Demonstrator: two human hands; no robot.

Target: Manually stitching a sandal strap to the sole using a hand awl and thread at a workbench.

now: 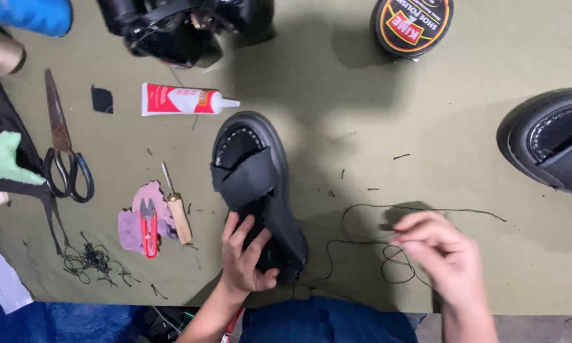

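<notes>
Nearest the body, at the table's front edge, the left hand [245, 257] clamps the heel end of a black strapped sandal [257, 190], fingers curled over its side and thumb tucked underneath, so the sole lies flat on the olive table cover [337, 114]. Just to the right, the right hand [441, 254] is blurred; its fingertips look pinched together on a length of black thread [362, 219] that loops across the cloth and runs back to the sandal's heel. No needle can be made out.

To stitch well here, I would judge that the holding hand should keep the sandal pinned so it cannot twist, while the thread is drawn out evenly and kept free of its own loops, which lie close enough to snarl.

Further left lie red thread snips [148, 227] on a purple scrap, a wooden-handled awl [175, 213] and rusty scissors [64, 149]. Beyond them rests a glue tube [184, 100], and at the far edge a round polish tin [412, 25]. A second black sandal [552, 143] sits at far right.
</notes>
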